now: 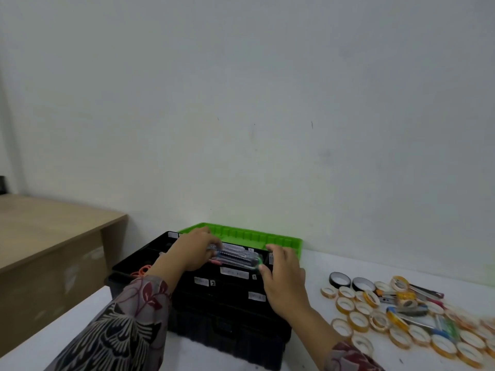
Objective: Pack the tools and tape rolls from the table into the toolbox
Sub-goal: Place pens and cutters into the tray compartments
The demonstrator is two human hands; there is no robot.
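A person's two hands work over an open black toolbox [227,311] that sits on a white table [348,261], its green lid [267,238] tipped back toward the wall. The left hand [192,253] curls its fingers over one end of a bundle of tools [235,257] in a clear wrapper. The right hand [284,279] seems to pinch the other end between thumb and fingers, though blur makes this hard to confirm. The bundle lies across the top tray of the toolbox. Something orange [142,271] shows inside the toolbox at the left. To the right on the table lie many yellow tape rolls [359,321], two black tape rolls [339,279], and loose tools [412,311] mixed among them. A wooden desk [53,231] stands at the left.
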